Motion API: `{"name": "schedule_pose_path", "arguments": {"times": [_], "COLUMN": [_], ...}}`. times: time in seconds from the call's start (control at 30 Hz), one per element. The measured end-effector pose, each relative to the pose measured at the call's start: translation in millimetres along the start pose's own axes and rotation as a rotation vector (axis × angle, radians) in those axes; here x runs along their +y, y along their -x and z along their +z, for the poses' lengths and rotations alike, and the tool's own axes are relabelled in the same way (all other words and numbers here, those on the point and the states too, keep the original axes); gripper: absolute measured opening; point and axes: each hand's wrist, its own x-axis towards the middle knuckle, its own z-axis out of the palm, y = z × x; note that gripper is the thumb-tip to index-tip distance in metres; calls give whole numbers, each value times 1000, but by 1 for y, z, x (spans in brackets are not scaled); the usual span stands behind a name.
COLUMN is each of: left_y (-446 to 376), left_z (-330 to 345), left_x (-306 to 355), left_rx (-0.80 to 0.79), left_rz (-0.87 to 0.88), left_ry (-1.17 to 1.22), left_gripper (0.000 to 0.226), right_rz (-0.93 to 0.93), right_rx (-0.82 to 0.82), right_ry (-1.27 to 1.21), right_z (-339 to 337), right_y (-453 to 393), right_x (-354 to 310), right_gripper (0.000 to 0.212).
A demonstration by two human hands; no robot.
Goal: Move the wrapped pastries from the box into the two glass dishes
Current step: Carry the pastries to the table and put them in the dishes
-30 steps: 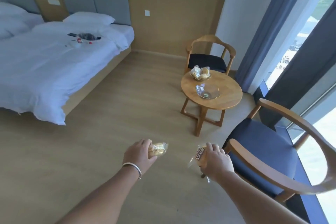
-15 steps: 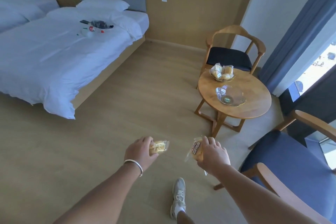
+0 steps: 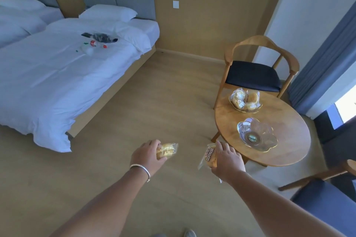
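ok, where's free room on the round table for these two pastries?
Near glass dish holds no pastries. Bare wood on the round table right of both dishes and along its near edge. Far dish is crowded with wrapped pastries.

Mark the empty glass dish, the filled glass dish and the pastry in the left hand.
Empty glass dish (image 3: 268, 132): head view, bare inner wall.
Filled glass dish (image 3: 234, 104): head view, near rim.
Left-hand pastry (image 3: 168, 150): head view, wrapper middle.

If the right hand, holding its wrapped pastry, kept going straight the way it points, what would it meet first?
Probably the near rim of the round table, just ahead of the right hand; the empty glass dish lies beyond. Depth is uncertain from this one view.
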Motion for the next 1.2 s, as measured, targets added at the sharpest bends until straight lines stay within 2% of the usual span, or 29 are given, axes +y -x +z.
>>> {"name": "schedule_pose_path", "arguments": {"times": [0.23,0.43,0.83,1.03,1.2], "left_y": [-105,-229,-428,-486,-537], "left_z": [-1,3,-8,11,34], "left_x": [-5,-24,-50,-26,31], "left_rx": [-11,-32,-104,-170,-217], "left_rz": [22,69,154,239,344], "left_ry": [-6,15,21,15,1], "left_gripper": [45,45,45,44,44], "right_rz": [16,63,180,257,328], "right_rx": [0,21,-11,-31,-13], "right_ry": [15,34,26,-13,-70], "right_z": [-17,-41,-83,-88,-91], "right_y": [-92,-198,-352,-391,-417], "right_x": [-5,-21,-48,-28,16], "right_gripper": [72,70,82,85,93]}}
